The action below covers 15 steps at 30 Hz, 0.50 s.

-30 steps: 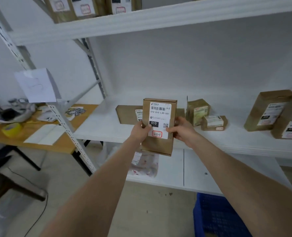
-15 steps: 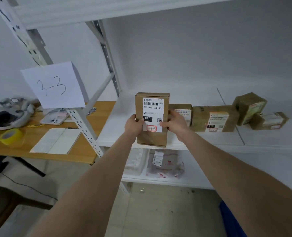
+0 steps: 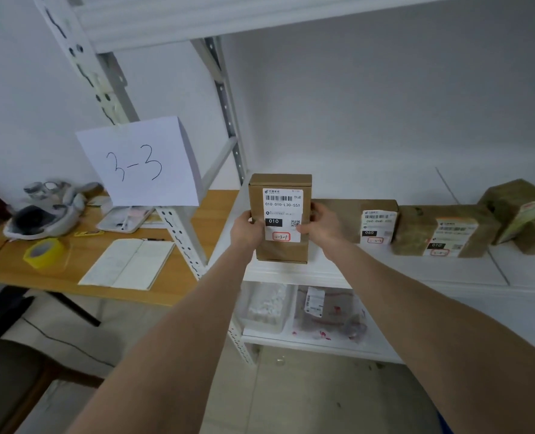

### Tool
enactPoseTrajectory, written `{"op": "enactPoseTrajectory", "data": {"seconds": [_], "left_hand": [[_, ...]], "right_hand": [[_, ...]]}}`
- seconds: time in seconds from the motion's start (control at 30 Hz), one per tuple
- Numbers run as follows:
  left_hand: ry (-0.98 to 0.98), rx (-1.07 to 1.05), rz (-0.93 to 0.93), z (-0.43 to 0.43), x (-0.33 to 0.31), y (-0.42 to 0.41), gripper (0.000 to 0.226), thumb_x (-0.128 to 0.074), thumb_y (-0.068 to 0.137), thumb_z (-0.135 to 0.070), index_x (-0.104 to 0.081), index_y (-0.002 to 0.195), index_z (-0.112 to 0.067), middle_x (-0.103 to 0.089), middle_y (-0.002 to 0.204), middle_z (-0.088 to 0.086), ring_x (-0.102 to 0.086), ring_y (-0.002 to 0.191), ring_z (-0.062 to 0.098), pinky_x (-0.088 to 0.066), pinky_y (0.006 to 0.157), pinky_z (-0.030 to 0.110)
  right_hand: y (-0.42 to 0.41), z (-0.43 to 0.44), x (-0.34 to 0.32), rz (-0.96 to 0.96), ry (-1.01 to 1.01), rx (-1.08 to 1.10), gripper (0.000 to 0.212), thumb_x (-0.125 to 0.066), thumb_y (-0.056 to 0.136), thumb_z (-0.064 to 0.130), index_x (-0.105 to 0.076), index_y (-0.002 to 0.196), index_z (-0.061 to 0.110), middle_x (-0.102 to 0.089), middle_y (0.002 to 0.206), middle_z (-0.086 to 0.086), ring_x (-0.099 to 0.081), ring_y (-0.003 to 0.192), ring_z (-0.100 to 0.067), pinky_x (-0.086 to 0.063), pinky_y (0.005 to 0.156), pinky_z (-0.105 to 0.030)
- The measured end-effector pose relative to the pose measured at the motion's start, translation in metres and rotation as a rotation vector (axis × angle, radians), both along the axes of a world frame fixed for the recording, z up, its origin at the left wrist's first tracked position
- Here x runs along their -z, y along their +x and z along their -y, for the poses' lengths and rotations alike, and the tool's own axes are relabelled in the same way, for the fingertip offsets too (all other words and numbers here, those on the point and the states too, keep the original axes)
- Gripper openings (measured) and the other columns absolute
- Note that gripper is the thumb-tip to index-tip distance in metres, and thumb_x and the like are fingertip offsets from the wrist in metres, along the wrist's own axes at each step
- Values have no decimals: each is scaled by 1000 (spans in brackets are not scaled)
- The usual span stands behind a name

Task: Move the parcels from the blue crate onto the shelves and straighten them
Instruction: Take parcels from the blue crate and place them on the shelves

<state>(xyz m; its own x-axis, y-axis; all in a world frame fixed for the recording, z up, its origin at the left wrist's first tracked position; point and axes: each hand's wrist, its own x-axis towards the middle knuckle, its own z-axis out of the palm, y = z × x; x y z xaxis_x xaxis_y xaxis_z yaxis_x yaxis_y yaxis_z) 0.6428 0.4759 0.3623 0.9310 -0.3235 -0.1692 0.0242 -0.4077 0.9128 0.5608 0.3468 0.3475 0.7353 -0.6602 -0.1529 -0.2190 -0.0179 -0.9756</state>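
Observation:
A tall brown cardboard parcel (image 3: 279, 252) with a white label stands upright at the left end of the white middle shelf (image 3: 354, 277). My left hand (image 3: 246, 228) grips its left side and my right hand (image 3: 322, 223) grips its right side. To its right on the same shelf sit a brown parcel labelled 060 (image 3: 354, 219), a wider parcel labelled 010 (image 3: 441, 233) and a tilted box (image 3: 517, 208). Only a thin blue sliver of the crate (image 3: 445, 424) shows at the bottom right.
A paper sign reading 3-3 (image 3: 141, 162) hangs on the rack's front post (image 3: 178, 230). Left of the rack is a wooden desk (image 3: 181, 277) with yellow tape (image 3: 42, 253), an open notebook (image 3: 128, 263) and a headset (image 3: 40, 211). The lower shelf (image 3: 322, 343) holds plastic bags.
The view and both hands moved left along the shelf with the parcel. The parcel went from held in front of the shelf edge to standing on the shelf's left end.

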Motion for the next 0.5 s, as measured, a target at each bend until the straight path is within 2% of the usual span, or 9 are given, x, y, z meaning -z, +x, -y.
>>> {"op": "enactPoseTrajectory", "data": {"seconds": [0.07,0.17,0.2,0.27,0.33,0.43,0.5], "left_hand": [[4,7,4,-4,1,11,32,-45,96,-14,-54,127,-12,-64,119,8,-59,109,27,-50,91,38],[46,26,12,-12,6,26,31,-45,96,-15,-57,123,-9,-64,119,8,-58,109,27,-49,89,36],[54,31,10,-15,9,31,30,-45,95,-14,-58,122,-9,-64,119,9,-58,110,28,-49,92,37],[80,37,12,-23,16,40,29,-46,95,-14,-59,121,-8,-63,120,11,-58,111,29,-48,95,39],[118,46,23,-31,24,47,29,-46,95,-14,-58,121,-7,-63,120,12,-57,111,30,-48,93,37],[158,83,12,-37,35,54,29,-45,95,-13,-56,120,-5,-62,119,15,-57,110,33,-47,88,37],[185,134,5,-38,39,55,29,-44,95,-13,-54,121,-4,-61,121,16,-56,111,33,-47,91,39]], "right_hand": [[8,-6,1,-20,-24,16,64,-68,79,-10,-49,136,12,-65,121,-10,-65,105,-26,-55,85,-35],[19,-19,7,-45,-64,37,62,-67,81,-8,-49,136,14,-67,114,-14,-63,87,-19,-50,61,-15],[22,-24,10,-56,-78,46,61,-68,81,-6,-49,136,14,-67,114,-13,-62,86,-18,-49,59,-14],[28,-34,18,-89,-127,57,60,-71,80,-2,-50,134,16,-67,116,-10,-65,96,-21,-55,77,-27],[33,-43,25,-124,-193,76,60,-73,79,2,-52,133,16,-66,118,-8,-63,106,-23,-52,92,-36],[38,-50,34,-154,-247,95,60,-72,79,1,-52,134,15,-65,121,-9,-61,110,-24,-50,95,-38],[41,-50,39,-185,-264,99,60,-71,81,3,-50,136,17,-63,123,-9,-61,111,-24,-50,95,-37]]}}
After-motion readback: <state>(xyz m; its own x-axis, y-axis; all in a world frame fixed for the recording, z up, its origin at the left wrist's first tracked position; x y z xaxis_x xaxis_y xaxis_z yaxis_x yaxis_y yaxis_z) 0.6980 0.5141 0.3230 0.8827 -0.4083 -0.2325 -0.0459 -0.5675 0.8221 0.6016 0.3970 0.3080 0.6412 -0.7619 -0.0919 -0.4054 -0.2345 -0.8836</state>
